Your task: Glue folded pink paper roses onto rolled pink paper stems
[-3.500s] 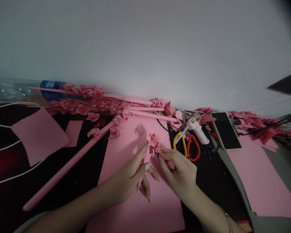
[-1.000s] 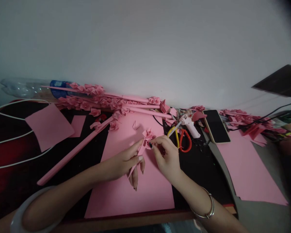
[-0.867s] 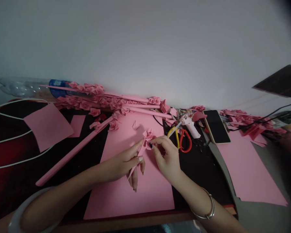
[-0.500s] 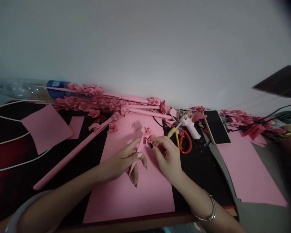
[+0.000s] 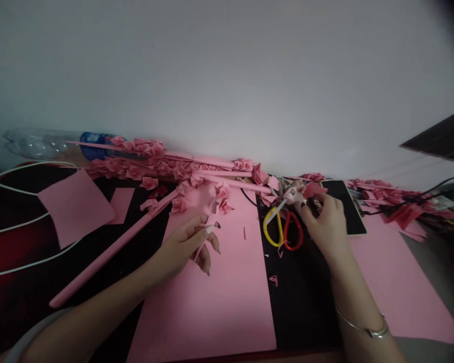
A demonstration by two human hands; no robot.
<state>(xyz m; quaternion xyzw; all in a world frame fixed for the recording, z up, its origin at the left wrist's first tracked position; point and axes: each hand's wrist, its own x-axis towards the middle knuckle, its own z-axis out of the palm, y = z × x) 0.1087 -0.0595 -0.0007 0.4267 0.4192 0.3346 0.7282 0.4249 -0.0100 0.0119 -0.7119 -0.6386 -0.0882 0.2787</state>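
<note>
My left hand (image 5: 191,243) pinches a thin pink paper stem between thumb and fingers, above a pink paper sheet (image 5: 212,312). Folded pink paper flowers (image 5: 223,194) top that stem. To the right, my right hand (image 5: 327,224) has its thumb and fingers around the handle of a white hot glue gun (image 5: 293,193), a glue stick jutting toward me from its back. My palm hides most of the handle. Just below the gun lies a pair of pliers with one yellow handle (image 5: 273,229) and one red handle (image 5: 294,232).
Finished paper flower branches (image 5: 181,169) lie along the wall, with a rolled paper tube (image 5: 109,254) slanting toward me. A plastic bottle (image 5: 45,143), a white cable (image 5: 18,224) and square paper (image 5: 75,206) are left. A phone (image 5: 346,206) and paper sheets (image 5: 404,287) lie right.
My right hand has left the flower and moved right to the glue gun, closing around its handle. My left hand still holds the stem, slightly lower and further left.
</note>
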